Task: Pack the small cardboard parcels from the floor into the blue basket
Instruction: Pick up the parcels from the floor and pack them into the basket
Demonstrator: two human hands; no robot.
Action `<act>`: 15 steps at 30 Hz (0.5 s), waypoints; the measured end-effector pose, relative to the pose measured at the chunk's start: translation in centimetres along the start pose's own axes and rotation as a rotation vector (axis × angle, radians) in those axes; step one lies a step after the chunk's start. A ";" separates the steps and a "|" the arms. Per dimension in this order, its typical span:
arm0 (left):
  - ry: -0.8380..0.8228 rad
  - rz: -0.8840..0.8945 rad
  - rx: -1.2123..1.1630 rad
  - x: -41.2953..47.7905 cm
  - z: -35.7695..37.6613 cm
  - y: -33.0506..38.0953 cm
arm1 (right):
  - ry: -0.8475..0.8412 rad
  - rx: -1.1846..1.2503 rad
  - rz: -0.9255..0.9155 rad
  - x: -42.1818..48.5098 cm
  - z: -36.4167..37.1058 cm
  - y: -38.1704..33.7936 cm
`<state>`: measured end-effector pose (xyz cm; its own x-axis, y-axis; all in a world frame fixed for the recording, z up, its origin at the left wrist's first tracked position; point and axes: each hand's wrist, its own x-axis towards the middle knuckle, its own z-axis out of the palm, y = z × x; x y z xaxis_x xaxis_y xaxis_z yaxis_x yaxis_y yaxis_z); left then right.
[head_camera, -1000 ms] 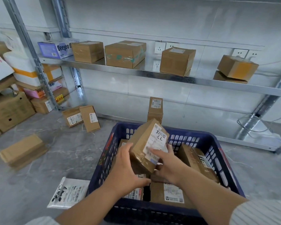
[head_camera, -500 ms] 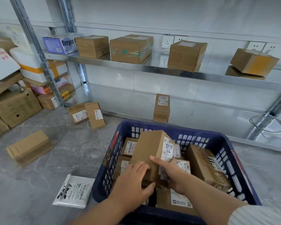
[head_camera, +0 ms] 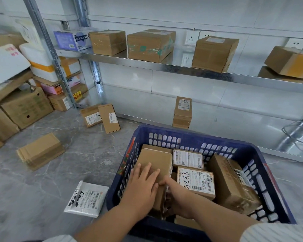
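The blue basket (head_camera: 187, 137) stands on the floor in front of me with several cardboard parcels inside. A plain brown parcel (head_camera: 156, 159) lies at the basket's left side. My left hand (head_camera: 142, 187) rests flat on its top and my right hand (head_camera: 177, 194) grips its right edge, low in the basket. Beside it lie labelled parcels (head_camera: 196, 180) and a long parcel (head_camera: 231, 182) tilted at the right. On the floor are two small parcels (head_camera: 100, 117), an upright one (head_camera: 182, 111) behind the basket, and a flat one (head_camera: 40, 151) to the left.
A white plastic mailer (head_camera: 87, 198) lies on the floor left of the basket. A metal shelf (head_camera: 182, 67) above holds larger boxes. Stacked cartons (head_camera: 23, 105) and foam boxes fill the left corner. Cables (head_camera: 297, 131) hang at the far right.
The parcel held up above the basket has come down into its left side, turned flat. Both hands followed it down and now press on it.
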<state>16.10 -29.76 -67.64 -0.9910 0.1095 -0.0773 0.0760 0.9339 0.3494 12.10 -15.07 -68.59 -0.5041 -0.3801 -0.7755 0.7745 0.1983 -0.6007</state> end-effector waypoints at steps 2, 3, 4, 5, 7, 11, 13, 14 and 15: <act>-0.009 0.028 0.036 -0.2 0.1 -0.2 | -0.037 0.002 0.020 0.1 -0.2 0.2; -0.015 0.040 0.041 -0.2 0.0 -0.2 | -0.050 -0.005 0.030 0.1 -0.3 0.2; -0.028 0.049 0.032 -0.3 -0.1 -0.3 | -0.058 -0.023 0.033 0.2 -0.3 0.3; -0.049 0.055 0.022 -0.4 -0.2 -0.3 | -0.064 -0.041 0.032 0.4 -0.1 0.4; -0.109 0.055 0.025 -0.5 -0.2 -0.4 | -0.047 -0.079 0.025 0.6 0.6 0.5; -0.207 0.023 0.083 -0.3 0.0 -0.9 | -0.004 -0.118 -0.027 1.3 1.5 0.8; -0.229 0.010 0.110 0.0 0.1 -0.9 | 0.006 -0.166 -0.047 1.4 1.6 0.8; -0.239 0.003 0.119 0.2 0.0 -0.9 | 0.004 -0.175 -0.056 1.4 1.6 0.8; -0.251 -0.001 0.130 0.4 -0.1 -0.9 | -0.007 -0.164 -0.064 1.4 1.7 0.8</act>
<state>15.62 -30.55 -67.91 -0.9339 0.1745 -0.3120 0.1049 0.9681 0.2275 12.61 -16.96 -69.83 -0.5471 -0.4024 -0.7339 0.6681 0.3183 -0.6726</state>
